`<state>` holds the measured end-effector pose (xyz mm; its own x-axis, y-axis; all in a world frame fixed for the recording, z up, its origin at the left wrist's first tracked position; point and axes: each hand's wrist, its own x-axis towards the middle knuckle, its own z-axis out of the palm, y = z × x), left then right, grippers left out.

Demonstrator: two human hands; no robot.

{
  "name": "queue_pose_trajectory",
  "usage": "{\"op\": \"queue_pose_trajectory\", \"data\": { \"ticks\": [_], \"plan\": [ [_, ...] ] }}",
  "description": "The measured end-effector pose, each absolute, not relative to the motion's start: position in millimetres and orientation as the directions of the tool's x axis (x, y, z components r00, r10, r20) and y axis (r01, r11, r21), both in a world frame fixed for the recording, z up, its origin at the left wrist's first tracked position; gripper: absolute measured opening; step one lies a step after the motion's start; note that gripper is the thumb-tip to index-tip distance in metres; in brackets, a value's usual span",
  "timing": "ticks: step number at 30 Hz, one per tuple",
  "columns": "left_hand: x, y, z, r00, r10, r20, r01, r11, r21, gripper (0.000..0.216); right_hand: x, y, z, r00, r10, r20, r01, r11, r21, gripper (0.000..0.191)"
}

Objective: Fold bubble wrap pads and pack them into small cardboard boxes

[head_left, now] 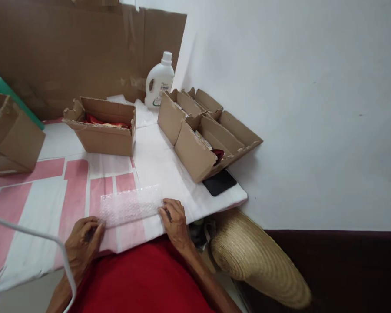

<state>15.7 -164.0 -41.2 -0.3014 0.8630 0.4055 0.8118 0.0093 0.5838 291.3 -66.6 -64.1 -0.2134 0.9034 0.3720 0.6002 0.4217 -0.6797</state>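
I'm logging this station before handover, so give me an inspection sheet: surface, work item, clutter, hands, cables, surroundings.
Surface: table under a pink-and-white cover, creased in places.
Work item: bubble wrap, lying flat near the front edge.
Clutter: open carton with red contents; carton group to the right, partly hiding a flat black object; white bottle behind.
Hands: left hand at the wrap's left end, right hand at its right end; firmness of hold unclear.
Cables: white cord crossing in front of the left forearm; its ends are out of view.
Surroundings: cardboard panel behind, white wall at right, woven straw item below the table's right end.
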Motion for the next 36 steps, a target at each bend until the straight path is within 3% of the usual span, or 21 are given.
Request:
{"op": "queue_pose_trajectory", "data": {
  "ticks": [16,18,21,24,28,30,33,36],
  "plan": [
    [25,-159,-45,-0.353,0.82,0.452,0.864,0.1,0.493,0.025,276,-64,-65,-0.081,0.929,0.361,0.634,0.328,-0.7,0.019],
    [27,-159,-46,-0.276,0.819,0.503,0.921,0.075,0.383,0.024,275,-64,-64,-0.072,0.93,0.361,0.622,0.324,-0.712,0.018],
    [27,-157,-49,0.002,0.861,0.508,0.977,-0.109,0.181,0.031,276,-63,-63,-0.063,0.932,0.358,0.612,0.32,-0.724,0.014],
    [19,-155,-54,0.222,0.887,0.404,0.935,-0.312,0.171,0.049,278,-60,-62,-0.063,0.928,0.369,0.611,0.328,-0.721,0.01],
    [10,-153,-56,0.263,0.868,0.42,0.911,-0.368,0.189,0.046,271,-65,-58,-0.003,0.88,0.475,0.637,0.368,-0.677,0.02],
    [10,-152,-55,0.257,0.852,0.457,0.904,-0.379,0.197,0.037,259,-74,-56,-0.124,0.819,0.56,0.65,0.493,-0.578,0.027],
    [9,-149,-53,0.255,0.849,0.463,0.9,-0.384,0.207,0.029,240,-87,-56,-0.521,0.648,0.556,0.538,0.754,-0.376,0.024],
    [5,-145,-51,0.34,0.816,0.468,0.883,-0.448,0.14,0.031,240,-87,-59,-0.604,0.651,0.46,0.57,0.756,-0.322,0.019]
  ]
}}
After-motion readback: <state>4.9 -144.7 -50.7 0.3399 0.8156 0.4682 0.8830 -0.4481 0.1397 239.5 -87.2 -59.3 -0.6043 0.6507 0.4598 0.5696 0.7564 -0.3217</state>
